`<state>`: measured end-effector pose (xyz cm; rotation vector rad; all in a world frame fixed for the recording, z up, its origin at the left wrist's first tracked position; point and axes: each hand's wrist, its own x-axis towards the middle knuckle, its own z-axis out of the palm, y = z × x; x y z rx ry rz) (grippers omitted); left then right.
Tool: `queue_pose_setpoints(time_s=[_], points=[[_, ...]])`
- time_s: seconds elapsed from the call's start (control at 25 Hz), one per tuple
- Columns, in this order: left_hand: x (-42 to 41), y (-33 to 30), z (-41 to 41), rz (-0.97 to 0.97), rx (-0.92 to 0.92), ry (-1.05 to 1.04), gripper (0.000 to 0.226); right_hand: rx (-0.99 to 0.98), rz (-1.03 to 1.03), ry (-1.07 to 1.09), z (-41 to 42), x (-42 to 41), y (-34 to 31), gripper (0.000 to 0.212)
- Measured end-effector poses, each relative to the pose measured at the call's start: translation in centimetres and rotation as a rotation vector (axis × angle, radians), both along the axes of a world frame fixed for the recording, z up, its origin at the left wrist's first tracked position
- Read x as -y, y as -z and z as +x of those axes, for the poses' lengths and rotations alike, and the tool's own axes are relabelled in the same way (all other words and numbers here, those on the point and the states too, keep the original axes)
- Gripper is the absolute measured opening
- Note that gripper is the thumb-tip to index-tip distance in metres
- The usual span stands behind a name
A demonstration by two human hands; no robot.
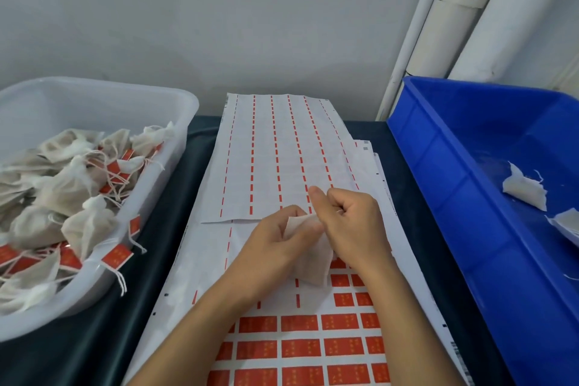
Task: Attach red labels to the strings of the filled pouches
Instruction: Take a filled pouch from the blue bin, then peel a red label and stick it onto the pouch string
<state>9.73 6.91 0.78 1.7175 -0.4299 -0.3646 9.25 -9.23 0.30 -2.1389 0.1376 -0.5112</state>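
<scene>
**A:** ok so what's going on at the hands?

**B:** both are up over the label sheets (282, 166), working one pouch (313, 263) between them. The left hand (269, 247) has its fingers curled round the pouch's top edge, thumb side toward the other hand. The right hand (347, 222) is curled too, fingertips pinching the same top edge right where the two hands meet, thumb sticking up. The pouch body hangs down below the knuckles, between the wrists.

**A:** can you see the string?

**B:** nope, can't tell. It's hidden in the fingers if it's there at all.

**A:** and the labels?

**B:** red labels (300, 348) are on the sheet under and nearer than the forearms, rows of red rectangles. Past the hands there's a peeled sheet lying on top, just red dashes left on white backing. No label is visibly in either hand.

**A:** what's off to the sides?

**B:** left of the left hand, well apart, is a clear tub (175, 135) piled with pouches that have red labels on their strings; a couple of labels dangle over its near rim. Right of the right hand is a blue bin (438, 166) with a few pouches (526, 191) lying in it, no red on them that I can see. Everything sits on a dark cloth (163, 229), against a grey wall (219, 9) beyond the hands.
</scene>
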Motion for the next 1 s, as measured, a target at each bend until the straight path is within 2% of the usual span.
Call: queue_pose_setpoints(time_s=[0.16,0.24,0.44,0.68,0.76,0.88,1.0], points=[[-0.5,-0.5,0.0,0.046,-0.026,0.092,0.03,0.03,0.111,-0.017,-0.2,-0.7,-0.1,0.048],[-0.6,-0.4,0.1,0.092,-0.003,0.112,0.035,0.031,0.135,0.01,-0.1,-0.7,0.0,0.054],[-0.9,-0.3,-0.1,0.16,-0.002,0.189,0.029,0.094,0.034,0.223,0.0,0.2,-0.1,0.051],[-1.2,-0.9,-0.1,0.234,0.047,0.298,0.032,0.311,-0.135,0.419,-0.3,0.9,-0.4,0.059],[-1.0,-1.0,-0.3,0.227,0.051,0.305,0.03,0.356,-0.095,0.462,-0.3,0.8,-0.4,0.058],[-1.2,-1.2,-0.4,0.17,-0.001,0.288,0.03,0.382,0.08,0.428,-0.4,0.7,-0.4,0.056],[-1.6,-0.8,-0.5,0.104,-0.165,0.171,0.047,0.362,0.244,0.407,-0.5,0.6,-0.8,0.055]])
